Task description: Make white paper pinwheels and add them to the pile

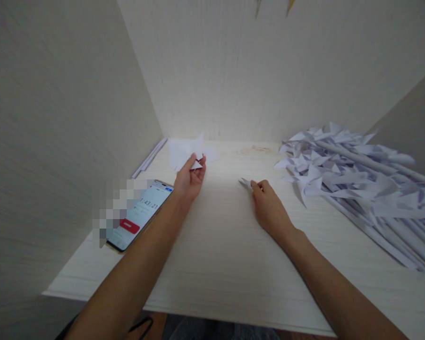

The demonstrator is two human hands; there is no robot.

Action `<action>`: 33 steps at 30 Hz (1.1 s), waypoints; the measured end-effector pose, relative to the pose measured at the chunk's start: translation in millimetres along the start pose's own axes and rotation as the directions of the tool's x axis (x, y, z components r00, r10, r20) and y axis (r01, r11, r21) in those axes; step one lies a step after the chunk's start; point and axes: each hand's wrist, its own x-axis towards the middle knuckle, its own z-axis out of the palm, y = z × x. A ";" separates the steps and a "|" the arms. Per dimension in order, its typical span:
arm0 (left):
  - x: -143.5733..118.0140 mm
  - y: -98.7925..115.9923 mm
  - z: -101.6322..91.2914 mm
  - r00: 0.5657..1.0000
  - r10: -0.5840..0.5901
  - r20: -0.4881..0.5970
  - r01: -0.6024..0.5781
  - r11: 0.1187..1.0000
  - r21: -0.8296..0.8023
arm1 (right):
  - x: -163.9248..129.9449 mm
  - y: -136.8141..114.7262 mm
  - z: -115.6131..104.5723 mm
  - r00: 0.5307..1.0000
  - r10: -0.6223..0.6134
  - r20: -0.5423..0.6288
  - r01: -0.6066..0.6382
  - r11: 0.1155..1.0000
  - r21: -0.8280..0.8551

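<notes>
My left hand (pixel 191 179) is raised over the table at the centre left, its thumb and fingers closed on a folded piece of white paper (pixel 197 165) with a sharp corner. Just behind it lie white paper sheets (pixel 177 152); where the held paper ends and these begin is hard to see. To the right, my right hand (pixel 269 203) pinches a small grey-white pointed thing (pixel 245 182) whose narrow tip faces left. Its kind cannot be made out. The two hands are apart.
A pile of white paper pinwheels (pixel 311 170) on rolled-paper sticks (pixel 371 226) covers the right side. A phone (pixel 141 217) with a running timer lies beside my left forearm. White paper rolls (pixel 150 158) rest along the left wall. Panels (pixel 216 71) enclose the table (pixel 212 264).
</notes>
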 end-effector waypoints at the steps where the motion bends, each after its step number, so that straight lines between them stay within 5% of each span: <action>1: 3.4 6.4 -2.7 1.000 0.005 0.008 -0.004 0.999 -0.033 | 0.3 -0.6 -0.6 0.999 -0.015 0.031 0.018 0.995 -0.094; 5: 15.1 25.5 -15.7 0.998 0.058 0.000 -0.057 0.985 -0.160 | -0.6 -9.2 -6.6 0.992 -0.018 0.126 0.058 0.945 -0.322; 11: 27.0 48.0 -35.3 0.992 0.123 0.004 -0.114 0.931 -0.347 | -2.3 -19.2 -13.6 0.989 0.032 0.147 0.038 0.892 -0.450; 16: 28.5 66.5 -47.5 0.966 0.213 0.146 -0.122 0.873 -0.471 | 45.1 -61.7 -6.4 0.964 -0.217 0.152 0.254 0.919 -0.303; 19: 28.2 69.7 -51.2 0.946 0.242 0.217 -0.104 0.858 -0.504 | 91.0 -102.5 8.6 0.839 -0.507 0.196 0.540 0.818 -0.196; 21: 28.2 68.8 -51.9 0.946 0.235 0.222 -0.096 0.860 -0.502 | 116.1 -125.0 20.7 0.702 -0.667 0.251 0.710 0.681 -0.176; 24: 27.7 66.2 -51.6 0.957 0.220 0.191 -0.102 0.868 -0.487 | 136.2 -143.3 35.4 0.522 -0.761 0.386 0.850 0.503 -0.156; 26: 26.6 64.8 -50.7 0.958 0.226 0.175 -0.121 0.875 -0.468 | 138.9 -145.2 40.2 0.489 -0.769 0.411 0.869 0.471 -0.152; 30: 22.0 60.7 -44.8 0.968 0.172 0.182 -0.081 0.903 -0.423 | 127.6 -129.4 36.8 0.497 -0.795 0.348 0.866 0.481 -0.137; 31: 20.5 58.5 -41.9 0.973 0.141 0.183 -0.057 0.913 -0.403 | 121.6 -121.6 33.7 0.529 -0.790 0.310 0.847 0.518 -0.123; 33: 17.0 51.7 -34.4 0.982 0.072 0.173 -0.010 0.943 -0.334 | 105.2 -101.6 25.7 0.675 -0.718 0.170 0.735 0.674 -0.071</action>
